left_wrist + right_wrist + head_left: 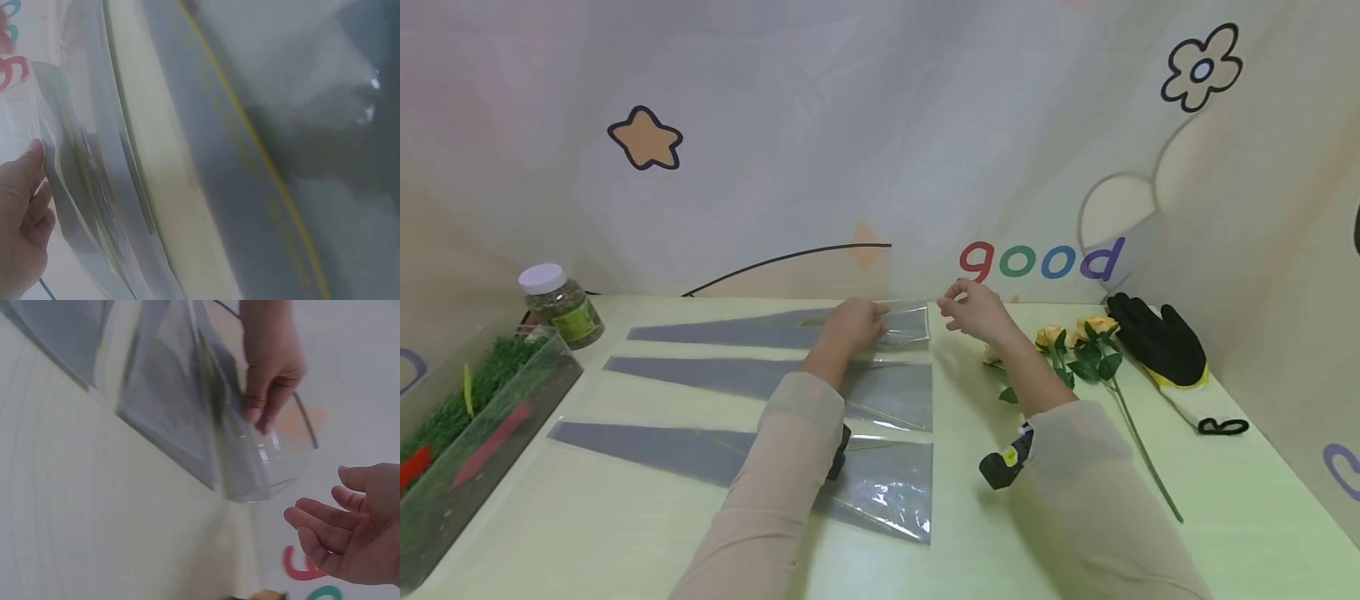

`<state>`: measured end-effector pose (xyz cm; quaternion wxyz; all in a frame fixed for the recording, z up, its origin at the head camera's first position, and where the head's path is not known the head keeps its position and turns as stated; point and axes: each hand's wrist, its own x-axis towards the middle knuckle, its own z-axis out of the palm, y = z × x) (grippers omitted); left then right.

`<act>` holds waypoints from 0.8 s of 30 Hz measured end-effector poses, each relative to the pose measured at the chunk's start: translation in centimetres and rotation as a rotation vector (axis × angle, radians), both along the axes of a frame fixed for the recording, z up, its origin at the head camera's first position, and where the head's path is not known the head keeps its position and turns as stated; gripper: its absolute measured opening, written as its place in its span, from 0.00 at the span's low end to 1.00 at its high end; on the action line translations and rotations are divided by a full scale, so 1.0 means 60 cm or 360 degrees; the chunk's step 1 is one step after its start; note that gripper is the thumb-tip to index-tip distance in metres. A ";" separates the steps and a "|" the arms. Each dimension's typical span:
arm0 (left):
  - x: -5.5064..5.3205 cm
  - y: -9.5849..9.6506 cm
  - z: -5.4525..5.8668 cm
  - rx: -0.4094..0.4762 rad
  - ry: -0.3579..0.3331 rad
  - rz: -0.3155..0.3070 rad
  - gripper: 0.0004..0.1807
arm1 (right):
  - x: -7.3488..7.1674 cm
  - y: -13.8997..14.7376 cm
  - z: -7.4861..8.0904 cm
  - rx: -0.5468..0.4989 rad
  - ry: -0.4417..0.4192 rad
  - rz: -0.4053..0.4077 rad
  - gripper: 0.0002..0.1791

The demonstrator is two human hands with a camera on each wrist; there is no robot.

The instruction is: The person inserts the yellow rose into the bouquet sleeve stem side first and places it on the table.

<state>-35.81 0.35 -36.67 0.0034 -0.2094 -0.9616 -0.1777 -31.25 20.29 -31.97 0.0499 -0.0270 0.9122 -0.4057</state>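
Three tapered grey-and-clear plastic flower sleeves lie in a row on the table, their wide ends to the right. At the far sleeve [737, 330], my left hand [853, 323] pinches the edge near the wide end between thumb and fingers, and the film there lifts and parts a little. My right hand [976, 308] hovers just right of that end, fingers loosely bent with nothing in them, apart from the film in the right wrist view. The middle sleeve [895, 396] and the near sleeve [887, 492] lie flat, partly hidden under my left arm.
On the right lie yellow roses [1093, 329] with green leaves and a long stem, beside a black-and-white glove [1165, 346]. A jar with a white lid [561, 304] stands at the back left. A clear box [561, 367] with artificial grass is at the left edge.
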 end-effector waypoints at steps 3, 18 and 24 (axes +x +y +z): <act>0.000 -0.004 -0.001 0.0000 -0.0018 0.0004 0.22 | 0.022 0.016 0.025 0.0077 0.0043 0.0034 0.15; 0.008 -0.008 0.009 0.0056 -0.0006 -0.0031 0.22 | 0.107 0.113 0.012 0.0793 -0.0173 0.0166 0.14; 0.011 -0.006 0.011 0.0042 -0.0022 -0.0029 0.23 | 0.104 0.126 -0.015 0.0692 -0.0231 0.0143 0.09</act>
